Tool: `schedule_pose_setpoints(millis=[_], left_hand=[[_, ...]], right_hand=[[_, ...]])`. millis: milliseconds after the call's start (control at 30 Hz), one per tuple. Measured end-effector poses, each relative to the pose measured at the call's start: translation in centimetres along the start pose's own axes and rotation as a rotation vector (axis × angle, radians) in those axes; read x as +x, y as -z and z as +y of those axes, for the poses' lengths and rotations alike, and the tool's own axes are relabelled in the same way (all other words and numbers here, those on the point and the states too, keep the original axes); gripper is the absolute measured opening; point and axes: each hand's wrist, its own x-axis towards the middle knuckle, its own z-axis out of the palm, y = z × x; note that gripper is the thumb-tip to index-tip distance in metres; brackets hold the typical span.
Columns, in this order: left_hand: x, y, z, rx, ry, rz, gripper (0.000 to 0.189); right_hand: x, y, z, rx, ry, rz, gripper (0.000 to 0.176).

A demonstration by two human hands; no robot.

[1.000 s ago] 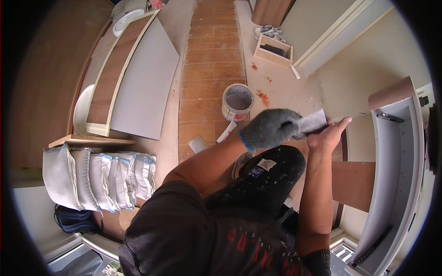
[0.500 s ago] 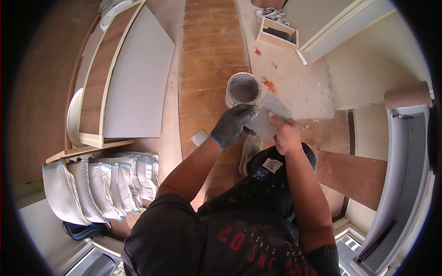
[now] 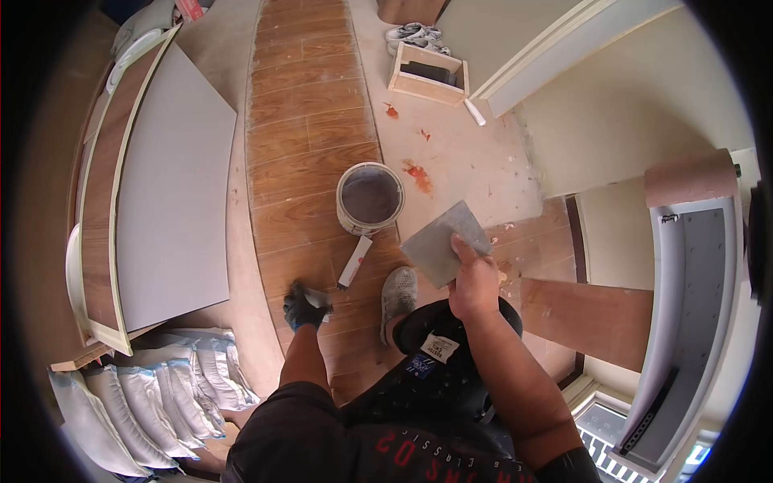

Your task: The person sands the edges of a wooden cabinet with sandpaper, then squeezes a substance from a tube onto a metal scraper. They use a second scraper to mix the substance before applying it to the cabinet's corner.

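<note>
My left hand (image 3: 301, 307), in a dark grey glove with a blue cuff, is down at the wooden floor at left. Its fingers are closed around a small grey flat plate (image 3: 320, 303) like a scraper blade, partly hidden by the glove. My bare right hand (image 3: 475, 283) grips a larger square grey plate (image 3: 444, 242) by its lower right edge, thumb on top. Close to that plate stands an open bucket (image 3: 345, 216) with grey paste (image 3: 371, 198) inside. A white tube-like piece (image 3: 354, 263) with a red mark lies just below the bucket.
At left a large grey panel (image 3: 181, 193) leans beside several stacked white bags (image 3: 153, 402). A wooden box (image 3: 429, 87) and shoes (image 3: 416, 35) are at the back. A grey drawer-like unit (image 3: 692, 298) stands at right. Orange-red smears (image 3: 417, 175) mark the floor.
My left hand has left the larger plate and gone down left to the smaller plate on the floor, closing on it. My right hand keeps the larger plate. The view has shifted.
</note>
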Motion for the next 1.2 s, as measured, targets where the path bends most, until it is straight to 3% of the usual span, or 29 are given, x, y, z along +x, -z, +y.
schedule_pose_setpoints(millis=[133,167,233,300,400,433,500,600,700,800,900,1000,1033,1100,1200], left_hand=[[2.4,-5.6,-3.1,-0.196,-0.033,0.074,0.121],[0.3,-1.9,-1.1,-0.122,0.093,-0.015,0.122],[-1.2,0.1,0.1,-0.078,0.138,0.041,0.122],[-0.8,-2.3,0.1,-0.107,0.157,0.111,0.125],[-2.3,-6.3,2.0,-0.205,0.143,0.143,0.123],[-3.1,-7.4,3.0,-0.259,0.127,0.086,0.121],[-4.2,-9.0,4.7,-0.370,0.085,-0.025,0.118],[-3.9,-10.3,5.8,-0.361,0.006,-0.156,0.101],[-5.2,-7.3,6.0,0.187,-0.467,0.024,0.086],[-2.5,-9.4,3.9,0.156,-0.726,0.139,0.074],[-1.7,-11.0,3.8,-0.065,-0.538,0.106,0.045],[0.4,-13.3,4.3,0.000,-0.389,0.037,0.046],[-1.1,-9.4,5.8,-0.004,-0.327,-0.102,0.059],[-2.1,-6.5,7.7,0.081,-0.210,-0.175,0.054],[-3.4,-4.5,6.3,0.210,-0.248,-0.299,0.054]], right_hand=[[1.5,1.5,2.5,-0.035,0.144,-0.063,0.038],[1.4,1.6,2.4,-0.069,0.152,-0.069,0.038],[0.3,-0.2,1.1,-0.130,0.154,-0.030,0.038],[0.8,0.2,1.5,-0.155,0.236,-0.054,0.037],[-1.0,-0.6,-0.1,0.019,0.086,-0.024,0.034],[-1.6,-0.9,-0.9,0.112,-0.002,-0.001,0.034],[-0.3,0.3,0.5,0.027,0.135,-0.019,0.033],[-0.7,0.8,-0.5,0.050,0.112,-0.026,0.036],[-1.3,0.2,-1.2,0.162,0.044,0.022,0.039],[-0.8,0.4,-0.7,0.117,0.044,0.055,0.041],[-0.9,0.0,-0.9,0.135,0.024,0.057,0.042],[-1.1,-0.4,-1.0,0.158,0.016,-0.001,0.041],[-1.0,-0.3,-1.0,0.151,0.022,-0.023,0.040],[-0.8,-0.4,-1.1,0.121,0.038,0.008,0.039],[-0.1,0.1,-0.2,0.074,0.043,-0.017,0.040]])
